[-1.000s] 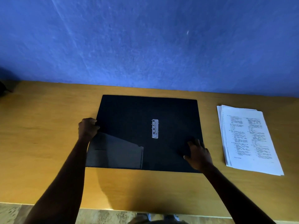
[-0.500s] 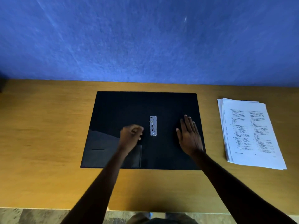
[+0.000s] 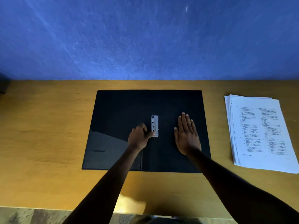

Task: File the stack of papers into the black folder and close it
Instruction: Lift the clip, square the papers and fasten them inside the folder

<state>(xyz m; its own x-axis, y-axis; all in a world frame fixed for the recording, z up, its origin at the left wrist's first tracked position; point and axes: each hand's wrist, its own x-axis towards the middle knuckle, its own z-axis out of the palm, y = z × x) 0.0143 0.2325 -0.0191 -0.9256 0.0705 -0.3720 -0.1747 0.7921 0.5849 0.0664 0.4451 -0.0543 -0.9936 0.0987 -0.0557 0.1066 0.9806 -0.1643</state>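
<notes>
1. We see a flat black plastic folder [image 3: 126,110] lying open at the centre of the frame on a yellow-brown wooden desk [image 3: 48,126].
2. Our left hand [image 3: 139,136] is curled, its fingertips touching the lower end of the small silver metal clip [image 3: 154,126] at the folder's spine.
3. Our right hand [image 3: 186,135] rests flat, fingers together, on the folder's right half.
4. The stack of white printed papers [image 3: 260,133] lies at right, apart from the folder.
</notes>
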